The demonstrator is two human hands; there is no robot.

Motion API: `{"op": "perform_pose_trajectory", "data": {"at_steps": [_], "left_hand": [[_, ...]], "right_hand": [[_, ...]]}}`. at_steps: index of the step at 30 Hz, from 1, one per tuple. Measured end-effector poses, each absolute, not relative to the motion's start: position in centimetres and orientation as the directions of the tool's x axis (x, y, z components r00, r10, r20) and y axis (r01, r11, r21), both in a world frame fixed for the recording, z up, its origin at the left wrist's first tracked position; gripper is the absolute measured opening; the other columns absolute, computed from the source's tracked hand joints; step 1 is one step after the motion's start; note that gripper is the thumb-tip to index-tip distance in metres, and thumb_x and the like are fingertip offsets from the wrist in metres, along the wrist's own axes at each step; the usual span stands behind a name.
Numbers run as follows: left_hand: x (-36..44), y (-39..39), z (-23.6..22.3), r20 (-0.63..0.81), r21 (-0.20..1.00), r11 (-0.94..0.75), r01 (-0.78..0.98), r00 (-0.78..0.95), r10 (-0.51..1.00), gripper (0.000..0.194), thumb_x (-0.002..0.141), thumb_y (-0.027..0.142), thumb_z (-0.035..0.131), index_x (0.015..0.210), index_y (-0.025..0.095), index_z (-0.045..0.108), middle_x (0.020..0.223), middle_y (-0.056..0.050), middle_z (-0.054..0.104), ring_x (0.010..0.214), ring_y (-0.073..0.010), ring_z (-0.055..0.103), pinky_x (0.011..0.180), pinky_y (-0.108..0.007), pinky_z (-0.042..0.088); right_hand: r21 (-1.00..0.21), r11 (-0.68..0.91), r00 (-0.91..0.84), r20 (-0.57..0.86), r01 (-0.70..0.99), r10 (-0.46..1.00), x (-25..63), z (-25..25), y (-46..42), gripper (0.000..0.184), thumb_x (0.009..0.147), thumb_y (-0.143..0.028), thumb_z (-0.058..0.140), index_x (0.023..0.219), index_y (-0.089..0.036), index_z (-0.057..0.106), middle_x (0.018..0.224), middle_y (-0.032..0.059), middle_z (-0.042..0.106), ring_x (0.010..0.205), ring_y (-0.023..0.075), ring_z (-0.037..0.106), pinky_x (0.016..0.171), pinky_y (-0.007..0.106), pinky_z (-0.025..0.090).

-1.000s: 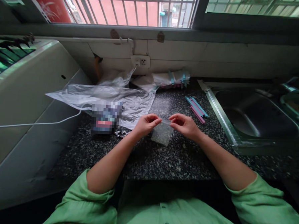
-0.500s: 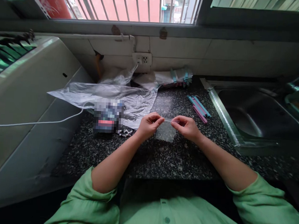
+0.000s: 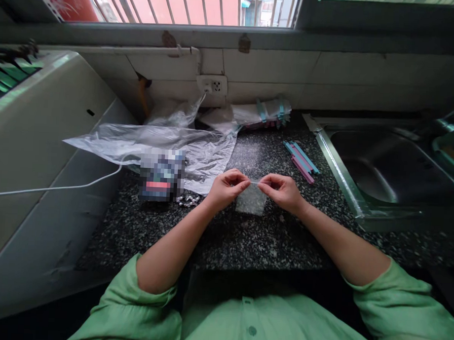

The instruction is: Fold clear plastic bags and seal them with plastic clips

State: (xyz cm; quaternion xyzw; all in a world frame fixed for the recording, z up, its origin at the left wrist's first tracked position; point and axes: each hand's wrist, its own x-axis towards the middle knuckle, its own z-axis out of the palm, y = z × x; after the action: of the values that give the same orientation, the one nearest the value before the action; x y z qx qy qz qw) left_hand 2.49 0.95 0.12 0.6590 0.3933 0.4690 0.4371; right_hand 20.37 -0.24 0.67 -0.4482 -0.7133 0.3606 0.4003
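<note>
A small clear plastic bag (image 3: 251, 201) hangs between my two hands over the dark speckled counter (image 3: 253, 247). My left hand (image 3: 229, 187) pinches its top edge at the left, thumb against the fingers. At the right of the same edge, my right hand (image 3: 281, 190) pinches it likewise. No contents show inside the bag. Left of my left hand lie several small shiny metal pieces (image 3: 188, 201), too small to name. Beside them is an item blurred by pixelation (image 3: 161, 176). Blue and pink plastic strips (image 3: 301, 161) lie beyond my right hand.
A crumpled clear plastic sheet (image 3: 208, 161) spreads at the back left. Bundled plastic bags with blue ties (image 3: 260, 113) lie near the wall. A white cord (image 3: 58, 189) crosses the left side. To the right is a steel sink (image 3: 383, 168); a wall socket (image 3: 214, 85) is behind.
The hands have drawn very slightly closer together along the bag's top edge, both still pinching it. The whole view has shifted a little.
</note>
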Motion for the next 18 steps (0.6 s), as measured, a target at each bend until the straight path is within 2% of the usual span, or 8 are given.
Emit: {"op": "perform_pose_trajectory", "data": {"at_steps": [10, 18], "left_hand": [[2.5, 0.92, 0.52, 0.221, 0.969, -0.238, 0.07, 0.193, 0.956, 0.02, 0.065, 0.033, 0.065, 0.058, 0.015, 0.06, 0.057, 0.001, 0.052, 0.056, -0.0096, 0.046, 0.053, -0.023, 0.036], [2.68, 0.92, 0.05, 0.081, 0.996, -0.087, 0.011, 0.253, 0.964, 0.024, 0.061, 0.037, 0.068, 0.066, 0.015, 0.058, 0.056, 0.004, 0.052, 0.052, -0.0081, 0.045, 0.051, -0.021, 0.035]], "right_hand": [[-0.871, 0.34, -0.216, 0.278, 0.355, 0.936, 20.49, 0.66, -0.17, 0.026, 0.074, -0.042, 0.058, 0.07, -0.017, 0.059, 0.064, 0.002, 0.059, 0.057, 0.0116, 0.052, 0.054, 0.025, 0.043], [-0.851, 0.36, -0.223, 0.293, 0.382, 0.93, 20.32, 0.46, -0.25, 0.022, 0.075, -0.038, 0.057, 0.069, -0.016, 0.059, 0.063, 0.0017, 0.059, 0.055, 0.011, 0.051, 0.052, 0.024, 0.042]]}}
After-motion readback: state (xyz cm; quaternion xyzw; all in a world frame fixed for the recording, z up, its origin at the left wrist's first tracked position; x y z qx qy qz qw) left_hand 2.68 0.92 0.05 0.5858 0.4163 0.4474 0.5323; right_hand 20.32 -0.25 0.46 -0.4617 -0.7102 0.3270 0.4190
